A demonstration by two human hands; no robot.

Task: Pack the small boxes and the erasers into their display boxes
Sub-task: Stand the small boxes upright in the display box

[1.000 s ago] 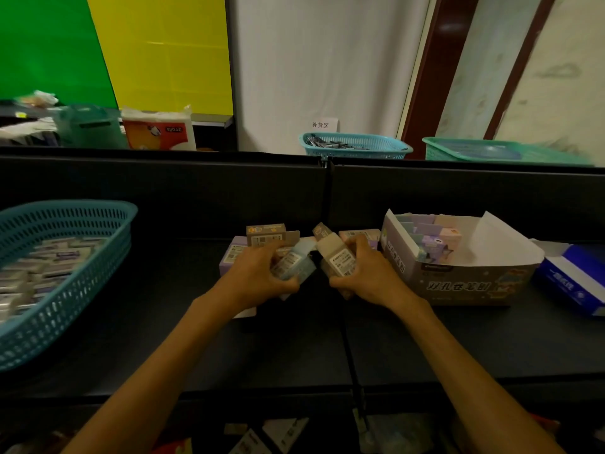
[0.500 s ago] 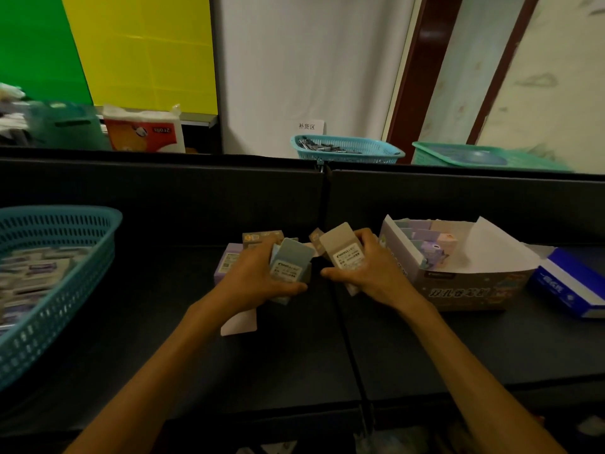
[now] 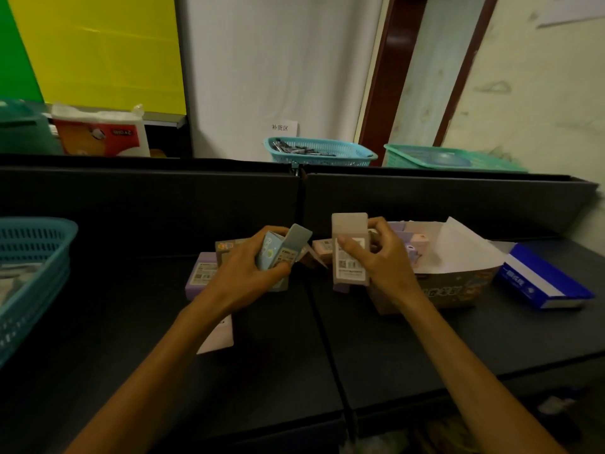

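The left hand [image 3: 248,273] grips a pale blue small box [image 3: 273,257] with its fingers curled around it, and the top flap of this box stands open. The right hand [image 3: 376,257] holds a whitish small box [image 3: 349,253] upright, thumb on the front and fingers behind, and its flap also stands up. Both boxes are lifted above the black table [image 3: 425,339], near each other but not touching.

The display box [image 3: 458,283] sits on the table just beside the right hand, with its lid open and some pastel boxes already inside. More small boxes [image 3: 203,273] lie on the table behind the left hand. At the far left is a blue basket [image 3: 36,257]; I think it holds the erasers, but they are too blurred to be sure.

The risk I see is the open flaps. If a box is pushed into the display box this way, the flap may bend or catch on its neighbours. Also, with both hands occupied, one box could slip while the other is being closed.
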